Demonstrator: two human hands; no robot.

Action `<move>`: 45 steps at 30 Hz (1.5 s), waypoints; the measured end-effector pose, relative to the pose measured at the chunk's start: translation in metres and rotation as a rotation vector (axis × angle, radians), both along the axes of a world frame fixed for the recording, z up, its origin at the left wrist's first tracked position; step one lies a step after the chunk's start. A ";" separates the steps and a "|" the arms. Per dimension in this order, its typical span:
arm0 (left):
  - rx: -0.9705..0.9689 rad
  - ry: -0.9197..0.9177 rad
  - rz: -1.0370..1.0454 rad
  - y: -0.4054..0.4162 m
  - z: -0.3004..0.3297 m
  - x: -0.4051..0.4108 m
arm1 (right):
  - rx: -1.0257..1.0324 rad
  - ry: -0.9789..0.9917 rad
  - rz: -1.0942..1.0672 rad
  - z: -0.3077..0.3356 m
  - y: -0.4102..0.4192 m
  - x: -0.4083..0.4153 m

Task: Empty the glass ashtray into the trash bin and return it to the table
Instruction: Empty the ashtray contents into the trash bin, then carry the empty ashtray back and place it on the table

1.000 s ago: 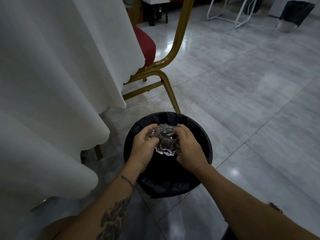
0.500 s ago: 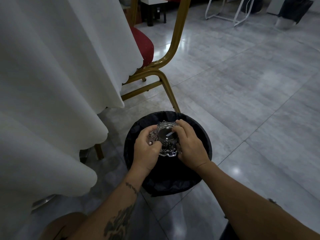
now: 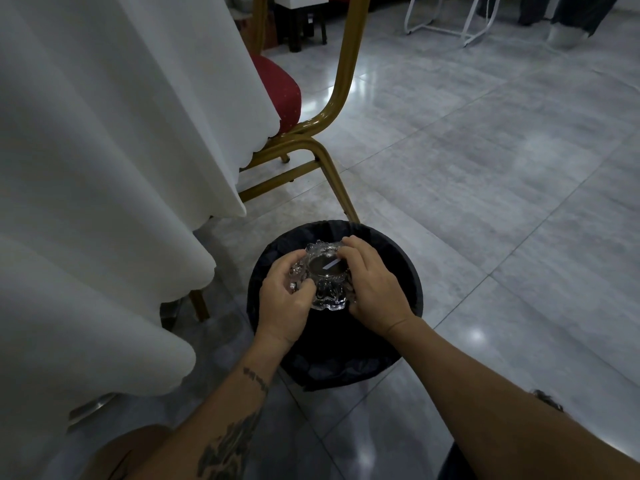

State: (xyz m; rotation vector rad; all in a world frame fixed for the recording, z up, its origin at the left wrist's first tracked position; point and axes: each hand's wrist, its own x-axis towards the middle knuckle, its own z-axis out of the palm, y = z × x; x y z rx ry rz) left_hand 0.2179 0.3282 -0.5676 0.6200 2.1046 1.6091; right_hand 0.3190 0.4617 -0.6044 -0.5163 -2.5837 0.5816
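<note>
A clear, knobbly glass ashtray is held over the mouth of a round black trash bin lined with a black bag. My left hand grips its left side and my right hand grips its right side. The ashtray seems turned with its base towards me; a dark round patch and a thin white strip show in its middle. The inside of the bin is dark and its contents are hidden.
A table draped in a long white cloth hangs to my left, close to the bin. A gold-framed chair with a red seat stands just behind the bin. Grey floor tiles spread to the right.
Both hands have kept their grip and lifted the ashtray slightly towards the bin's far rim. The dark round patch and white strip have come more into view.
</note>
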 end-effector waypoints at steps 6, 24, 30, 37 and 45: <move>-0.016 -0.059 -0.030 0.004 -0.010 -0.004 | -0.137 -0.046 -0.048 0.001 -0.002 0.003; -0.135 -0.160 0.048 0.021 -0.009 -0.041 | -1.120 -0.071 -0.209 0.023 0.025 -0.007; -0.143 -0.272 0.098 0.028 -0.022 -0.039 | -1.176 -0.089 -0.253 0.020 0.022 -0.008; -0.138 -0.440 0.184 0.018 0.011 -0.018 | -1.157 -0.208 -0.389 0.075 0.006 0.007; -0.184 -0.578 0.295 -0.004 0.161 0.004 | -1.033 -0.269 -0.359 0.218 -0.018 0.021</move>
